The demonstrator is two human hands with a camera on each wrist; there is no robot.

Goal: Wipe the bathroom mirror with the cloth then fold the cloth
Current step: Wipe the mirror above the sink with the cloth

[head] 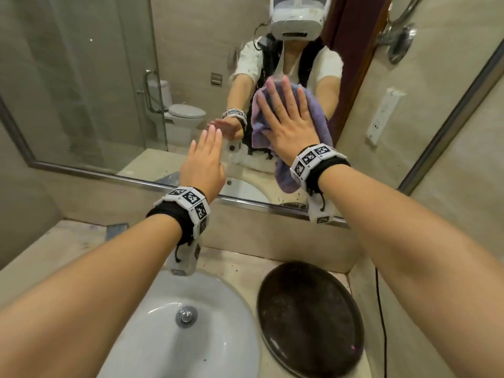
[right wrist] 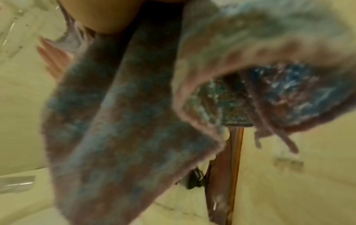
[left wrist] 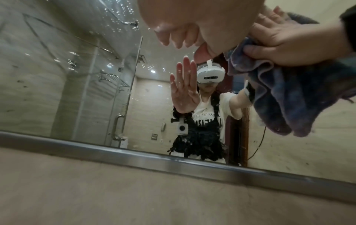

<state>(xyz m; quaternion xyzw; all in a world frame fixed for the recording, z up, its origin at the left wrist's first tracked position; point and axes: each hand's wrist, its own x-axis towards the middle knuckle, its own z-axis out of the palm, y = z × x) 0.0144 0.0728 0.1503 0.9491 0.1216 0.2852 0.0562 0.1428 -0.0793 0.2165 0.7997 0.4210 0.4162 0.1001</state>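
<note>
The wall mirror fills the upper part of the head view, and water spots dot its glass. A purple-blue terry cloth is spread on the glass right of centre. My right hand presses flat on it with straight, spread fingers, and the cloth's lower end hangs below my wrist. In the left wrist view the cloth droops under the right hand. The right wrist view shows only blurred cloth. My left hand is held up left of the cloth with straight fingers, empty; whether its fingertips touch the glass is unclear.
The mirror's metal frame runs just above a beige backsplash. Below my arms are a white sink basin with a chrome drain and a dark oval tray on the counter. A black cable runs down the right wall.
</note>
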